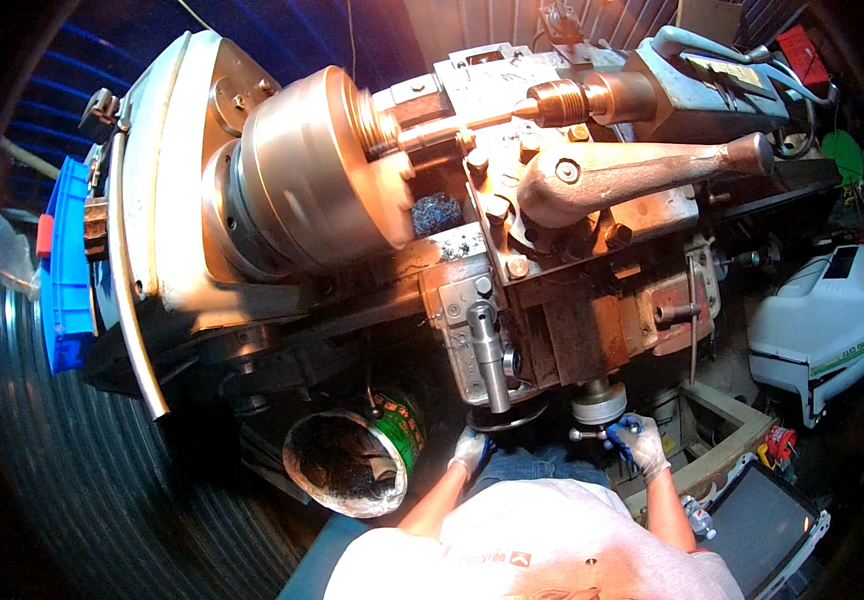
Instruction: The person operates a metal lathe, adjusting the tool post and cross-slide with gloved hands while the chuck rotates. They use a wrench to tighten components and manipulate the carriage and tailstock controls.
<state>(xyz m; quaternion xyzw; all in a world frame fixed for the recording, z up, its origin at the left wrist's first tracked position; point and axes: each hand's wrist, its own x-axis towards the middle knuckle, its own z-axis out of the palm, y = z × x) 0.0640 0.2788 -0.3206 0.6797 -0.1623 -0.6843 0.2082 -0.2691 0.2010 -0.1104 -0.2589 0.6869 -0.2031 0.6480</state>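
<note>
My left hand (pixel 468 448), in a white glove with blue on it, is closed at the rim of the dark carriage handwheel (pixel 508 420); its fingers are partly hidden. Gloved alike, my right hand (pixel 640 446) grips the crank handle (pixel 590 434) of the cross-slide dial (pixel 599 402). Beyond them stands a metal lathe. Its large chuck (pixel 317 170) looks smeared, as if turning. A slim metal shaft (pixel 442 131) runs from the chuck to the live center (pixel 558 102) in the tailstock (pixel 697 95). The tool post lever (pixel 642 175) points right.
A bucket (pixel 347 460) with a green outside stands left of my left arm. Blue bins (pixel 69 265) are beyond the headstock (pixel 177 180). At right are a white machine housing (pixel 820 330), a metal frame (pixel 717 440) and a dark-topped tray (pixel 760 525). Steel-wool-like swarf (pixel 436 214) lies beneath the shaft.
</note>
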